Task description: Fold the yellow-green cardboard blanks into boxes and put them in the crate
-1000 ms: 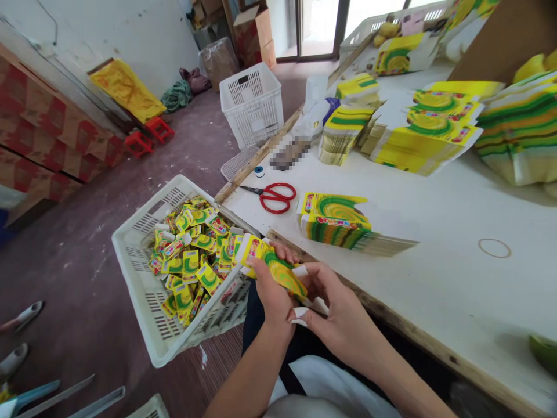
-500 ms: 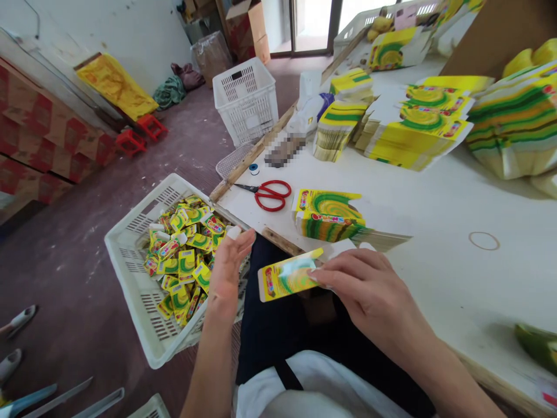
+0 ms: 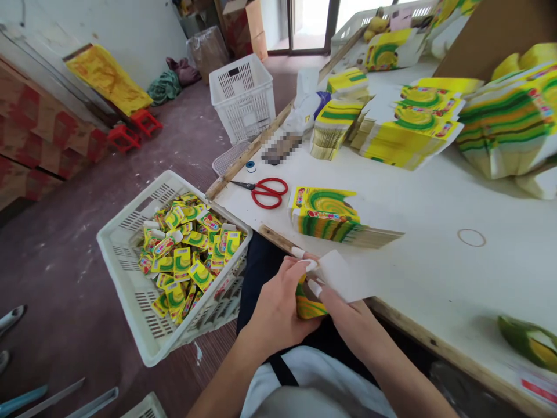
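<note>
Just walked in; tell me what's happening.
A person's left hand and right hand hold a yellow-and-green printed cardboard carton, its white flap sticking out. Nearby, a white slotted plastic crate holds a heap of similar cartons. On the white table, a stack of flat yellow-and-green cardboard blanks lies near red-handled scissors.

two hands [image 3: 278, 305], one held carton [image 3: 308, 309], one scissors [image 3: 256, 188], one spool [image 3: 250, 167], two red stools [image 3: 125, 137]; small boxes [image 3: 181, 263] beyond counting.

Room over right tabletop [image 3: 422, 261], carton stack [image 3: 326, 212] blocking ahead, crate [image 3: 125, 284] left
</note>
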Motion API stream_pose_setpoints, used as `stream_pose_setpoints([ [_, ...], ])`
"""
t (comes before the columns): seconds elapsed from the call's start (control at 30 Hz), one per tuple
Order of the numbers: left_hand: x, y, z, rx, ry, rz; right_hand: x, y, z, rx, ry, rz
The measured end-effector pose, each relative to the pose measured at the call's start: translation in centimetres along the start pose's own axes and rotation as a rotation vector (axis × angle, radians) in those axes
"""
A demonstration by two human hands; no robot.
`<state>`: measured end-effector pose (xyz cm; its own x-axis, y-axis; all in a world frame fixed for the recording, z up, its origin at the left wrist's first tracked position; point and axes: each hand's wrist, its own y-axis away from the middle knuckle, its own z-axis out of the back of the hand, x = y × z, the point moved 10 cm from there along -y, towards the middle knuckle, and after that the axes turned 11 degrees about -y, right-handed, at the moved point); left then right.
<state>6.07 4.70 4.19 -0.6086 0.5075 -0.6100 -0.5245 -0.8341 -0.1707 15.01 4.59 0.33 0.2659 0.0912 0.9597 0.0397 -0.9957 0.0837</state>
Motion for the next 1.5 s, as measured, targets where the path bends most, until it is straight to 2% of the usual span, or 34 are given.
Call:
stream_pose_setpoints([
  [0.1, 0.4, -0.1, 0.4, -0.034, -0.024, -0.003, 0.0, -0.2, -0.4, 0.056, -0.008, 0.006],
  [0.17, 1.1, -0.2, 0.2, 0.001, -0.025, 0.05, 0.7, 0.0, -0.3, 0.063, 0.035, 0.078],
  [0.27, 1.9, -0.5, -0.8, 0.087, -0.002, 0.111, 2.4, 0.9, -1.3, 0.151, 0.287, 0.268],
  [0.37, 1.4, -0.8, -1.8, 0.133, -0.049, 0.058, 3.3, 1.5, -2.5, 0.237, 0.536, 0.395],
  [0.43, 1.3, -0.8, -1.8, 0.095, -0.03, 0.058, 4.0, 1.2, -1.9, 0.197, 0.57, 0.451],
  [0.57, 3.2, -0.2, 0.1, -0.067, -0.007, 0.257, 5.1, 0.7, 0.3, 0.063, 0.516, 0.554],
  [0.63, 3.3, -0.1, 0.6, -0.04, -0.078, 0.269, 4.7, 0.7, 0.5, 0.083, 0.546, 0.556],
  [0.8, 2.9, -0.6, 2.1, 0.018, -0.144, 0.227, 3.4, 0.8, -0.2, 0.24, 0.687, 0.485],
  [0.97, 2.0, -1.4, 2.2, 0.099, -0.132, 0.181, 4.3, 0.6, 0.2, 0.317, 0.602, 0.45],
  [1.1, 1.4, -1.6, 2.3, 0.051, -0.158, 0.179, 3.9, 0.1, 0.4, 0.198, 0.519, 0.377],
  [1.23, 2.9, -1.0, 3.1, 0.022, -0.082, 0.246, 4.5, 0.6, -0.4, 0.186, 0.485, 0.423],
  [1.3, 5.1, -0.4, 5.5, -0.111, -0.114, 0.323, 6.3, 0.3, 0.9, 0.085, 0.512, 0.471],
  [1.37, 7.4, 1.1, 10.0, -0.414, -0.302, 0.445, 8.8, -0.4, 3.7, -0.147, 0.614, 0.535],
  [1.4, 8.3, 2.0, 11.6, -0.529, -0.407, 0.51, 10.0, -0.7, 5.1, -0.272, 0.695, 0.563],
  [1.43, 9.0, 2.7, 12.6, -0.591, -0.461, 0.557, 10.9, -1.2, 6.1, -0.366, 0.789, 0.576],
  [1.5, 10.1, 3.1, 12.6, -0.596, -0.438, 0.58, 11.3, -2.8, 6.8, -0.411, 0.966, 0.543],
])
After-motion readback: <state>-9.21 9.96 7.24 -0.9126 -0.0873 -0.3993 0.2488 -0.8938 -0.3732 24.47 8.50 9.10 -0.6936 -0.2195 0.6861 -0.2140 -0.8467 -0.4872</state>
